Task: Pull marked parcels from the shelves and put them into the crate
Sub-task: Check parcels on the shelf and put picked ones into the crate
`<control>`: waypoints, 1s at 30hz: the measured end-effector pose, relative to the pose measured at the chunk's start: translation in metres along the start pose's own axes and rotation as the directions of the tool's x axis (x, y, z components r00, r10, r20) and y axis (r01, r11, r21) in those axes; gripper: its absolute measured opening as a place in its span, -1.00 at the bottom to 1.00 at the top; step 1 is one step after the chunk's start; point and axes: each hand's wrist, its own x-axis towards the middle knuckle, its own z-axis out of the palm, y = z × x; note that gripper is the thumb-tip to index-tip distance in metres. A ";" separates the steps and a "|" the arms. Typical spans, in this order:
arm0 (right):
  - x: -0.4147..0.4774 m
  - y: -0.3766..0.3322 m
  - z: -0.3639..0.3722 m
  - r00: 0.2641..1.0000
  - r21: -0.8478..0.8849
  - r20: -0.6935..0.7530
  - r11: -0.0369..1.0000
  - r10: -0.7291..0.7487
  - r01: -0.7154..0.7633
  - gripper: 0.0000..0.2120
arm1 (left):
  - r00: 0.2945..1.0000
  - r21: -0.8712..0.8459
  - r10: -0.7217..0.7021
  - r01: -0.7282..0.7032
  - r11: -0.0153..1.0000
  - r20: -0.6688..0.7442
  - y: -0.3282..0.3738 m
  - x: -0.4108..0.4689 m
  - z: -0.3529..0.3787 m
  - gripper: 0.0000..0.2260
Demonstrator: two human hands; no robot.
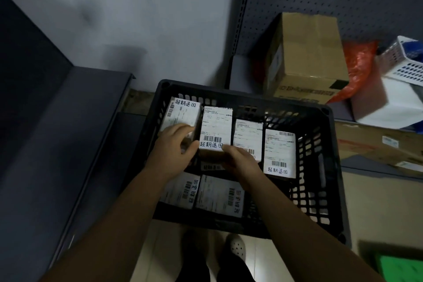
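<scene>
From the head view, a black slatted crate (320,167) stood on the floor between a grey shelf (68,121) at the left and a lower shelf at the right. Both hands reached down into it. The left hand (174,146) lay over the near end of the far-left parcel (183,112), its fingers curled in against the left edge of the held parcel (216,128), which it seemed to grip there, though blur hid the contact. The right hand (240,160) pinched the near right corner of that same parcel, fingertips just below its barcode and handwritten mark. The held parcel sat second from the left in the far row, slightly higher than its neighbours, its brown side showing beneath the label. To its right stood a third parcel (248,137), partly covered by the right hand, and a fourth parcel (279,151) beside the crate's right wall. Two near parcels (219,194) lay side by side under the forearms. On the right-hand shelf sat a cardboard box (306,57), a red bag (359,64) touching it, and a white basket (405,62). A pale shoe (238,247) showed below the crate.
</scene>
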 end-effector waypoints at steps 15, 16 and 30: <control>0.022 0.010 0.021 0.911 -0.439 -0.219 0.869 -0.350 0.228 -0.63 | 1.000 0.053 -0.001 0.001 0.999 0.007 -0.029 0.007 0.007 -0.58; 0.019 0.009 0.020 0.877 -0.523 -0.173 0.796 -0.448 0.304 -0.61 | 1.000 0.055 0.008 -0.009 0.998 0.003 -0.030 0.006 0.006 -0.59; 0.010 0.001 0.024 0.849 -0.694 -0.012 0.616 -0.528 0.373 -0.47 | 0.995 0.049 0.098 -0.096 0.994 -0.025 -0.032 -0.004 -0.002 -0.69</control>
